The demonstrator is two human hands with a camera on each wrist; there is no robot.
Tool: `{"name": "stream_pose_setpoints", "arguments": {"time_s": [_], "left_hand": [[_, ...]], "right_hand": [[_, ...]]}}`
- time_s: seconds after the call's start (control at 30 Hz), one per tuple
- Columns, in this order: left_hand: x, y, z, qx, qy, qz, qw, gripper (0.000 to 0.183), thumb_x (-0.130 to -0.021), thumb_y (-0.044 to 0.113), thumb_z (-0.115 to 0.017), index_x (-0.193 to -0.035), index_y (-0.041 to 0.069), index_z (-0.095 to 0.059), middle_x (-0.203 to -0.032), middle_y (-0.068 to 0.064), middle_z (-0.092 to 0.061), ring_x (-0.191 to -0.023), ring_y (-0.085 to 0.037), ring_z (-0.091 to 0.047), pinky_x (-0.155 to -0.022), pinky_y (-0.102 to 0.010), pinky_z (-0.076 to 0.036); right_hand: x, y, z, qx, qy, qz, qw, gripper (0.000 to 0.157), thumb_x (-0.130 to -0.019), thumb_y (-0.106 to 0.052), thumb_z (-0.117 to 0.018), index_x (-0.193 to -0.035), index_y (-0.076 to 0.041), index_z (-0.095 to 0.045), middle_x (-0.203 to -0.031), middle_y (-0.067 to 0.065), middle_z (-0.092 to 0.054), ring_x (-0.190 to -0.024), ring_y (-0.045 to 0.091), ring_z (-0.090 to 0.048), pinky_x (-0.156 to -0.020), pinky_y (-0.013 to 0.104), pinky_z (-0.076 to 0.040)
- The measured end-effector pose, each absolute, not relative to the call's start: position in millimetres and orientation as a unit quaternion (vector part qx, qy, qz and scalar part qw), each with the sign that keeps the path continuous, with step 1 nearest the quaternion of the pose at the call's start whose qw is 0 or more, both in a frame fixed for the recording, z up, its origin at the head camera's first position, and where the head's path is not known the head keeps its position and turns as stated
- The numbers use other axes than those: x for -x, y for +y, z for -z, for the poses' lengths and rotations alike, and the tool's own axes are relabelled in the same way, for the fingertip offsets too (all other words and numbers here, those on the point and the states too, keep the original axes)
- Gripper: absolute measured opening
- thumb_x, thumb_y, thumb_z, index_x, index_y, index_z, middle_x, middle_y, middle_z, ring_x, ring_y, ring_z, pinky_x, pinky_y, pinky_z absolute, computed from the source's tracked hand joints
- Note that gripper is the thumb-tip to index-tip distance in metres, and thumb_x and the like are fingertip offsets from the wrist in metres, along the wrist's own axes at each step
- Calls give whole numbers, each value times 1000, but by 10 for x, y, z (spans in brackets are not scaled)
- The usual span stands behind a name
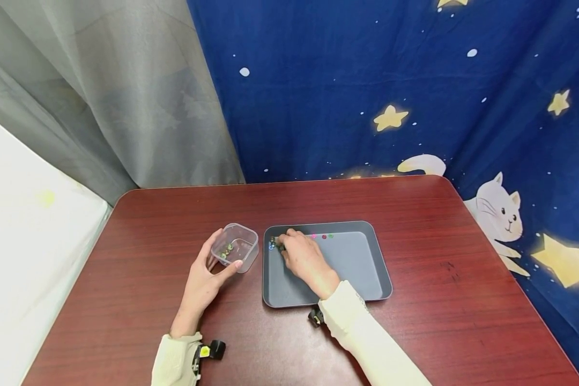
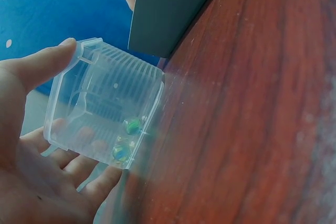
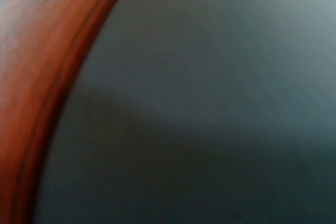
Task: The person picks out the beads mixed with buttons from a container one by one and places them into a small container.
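Note:
My left hand [image 1: 204, 284] grips a clear plastic container [image 1: 241, 254], thumb on the near side and fingers around the far side. Several greenish glass marbles [image 1: 227, 251] lie inside it. The left wrist view shows the container [image 2: 105, 98] between thumb and fingers, with marbles [image 2: 133, 126] at its bottom. My right hand [image 1: 304, 256] reaches into the grey tray [image 1: 347, 268], fingers bent down at a cluster of glass marbles [image 1: 272, 244] in the far left corner. I cannot tell whether its fingertips pinch one. Only the tray's blurred wall [image 3: 210, 77] fills most of the right wrist view.
Pink, red and green marbles [image 1: 324, 236] lie along the tray's far side. Tray and container stand side by side on a reddish-brown wooden table [image 1: 164, 225]. A grey curtain [image 1: 125, 96] and a blue starry curtain [image 1: 318, 80] hang behind the table.

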State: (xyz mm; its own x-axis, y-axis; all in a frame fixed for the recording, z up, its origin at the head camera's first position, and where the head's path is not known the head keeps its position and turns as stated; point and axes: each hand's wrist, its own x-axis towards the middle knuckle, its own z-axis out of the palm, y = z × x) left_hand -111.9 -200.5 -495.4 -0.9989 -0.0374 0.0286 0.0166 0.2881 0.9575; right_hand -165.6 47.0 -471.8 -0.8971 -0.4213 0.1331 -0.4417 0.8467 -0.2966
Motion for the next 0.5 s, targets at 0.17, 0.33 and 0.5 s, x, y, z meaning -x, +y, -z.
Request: {"name": "stream_pose_setpoints", "arguments": {"time_s": [0.17, 0.33, 0.5], "left_hand": [[1116, -2005, 4951, -7, -803, 595, 23, 86, -90, 23, -84, -161, 33, -36, -163, -8, -45, -151, -30, -45, -97, -4, -45], [1116, -2004, 4950, -8, -803, 596, 21, 86, -90, 23, -84, -161, 33, -36, -163, -8, -45, -151, -30, -45, -96, -4, -46], [1117, -2011, 4945, -7, -802, 597, 21, 86, -90, 23, -84, -161, 33, -36, -163, -8, -44, -151, -31, -45, -96, -5, -46]], "right_hand": [[1657, 475, 4708, -223, -960, -168, 23, 15, -95, -12, -76, -110, -15, -77, -103, 2, -70, -102, 22, -68, -84, 37, -60], [1658, 482, 4696, -214, -961, -175, 15, 14, -95, -14, -76, -109, -14, -77, -103, 3, -69, -101, 23, -68, -84, 39, -60], [1653, 488, 4678, -198, -960, -198, -1, 12, -96, -19, -77, -107, -15, -76, -103, 1, -67, -100, 21, -66, -85, 40, -59]]}}
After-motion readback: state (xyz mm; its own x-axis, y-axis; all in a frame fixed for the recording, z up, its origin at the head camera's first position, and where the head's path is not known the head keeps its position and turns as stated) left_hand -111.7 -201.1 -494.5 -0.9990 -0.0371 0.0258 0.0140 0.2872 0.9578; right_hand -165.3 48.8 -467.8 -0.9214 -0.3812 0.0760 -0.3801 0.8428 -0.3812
